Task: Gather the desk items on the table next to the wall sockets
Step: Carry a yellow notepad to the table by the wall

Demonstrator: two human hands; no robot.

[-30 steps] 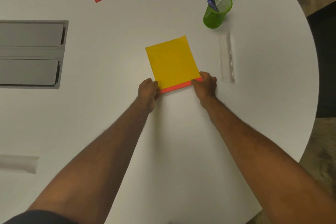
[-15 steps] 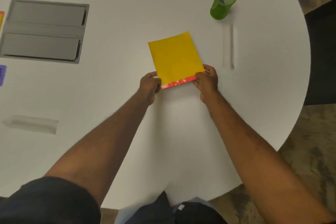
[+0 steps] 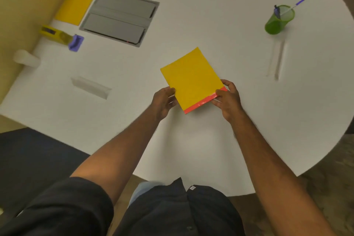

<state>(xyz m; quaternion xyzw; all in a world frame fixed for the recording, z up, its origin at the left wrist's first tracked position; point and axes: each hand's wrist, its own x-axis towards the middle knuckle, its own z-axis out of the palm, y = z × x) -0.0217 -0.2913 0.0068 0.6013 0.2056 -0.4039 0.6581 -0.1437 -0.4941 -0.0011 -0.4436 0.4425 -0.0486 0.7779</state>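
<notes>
Yellow notebook (image 3: pixel 191 78) with the red spine strip is between my two hands, near edge lifted a little off the white table (image 3: pixel 229 140). My left hand (image 3: pixel 162 99) pinches its left edge, my right hand (image 3: pixel 228 97) pinches the red corner. It seems light, thin and a bit bendable, so I judge holding both edges keeps it flat.
</notes>
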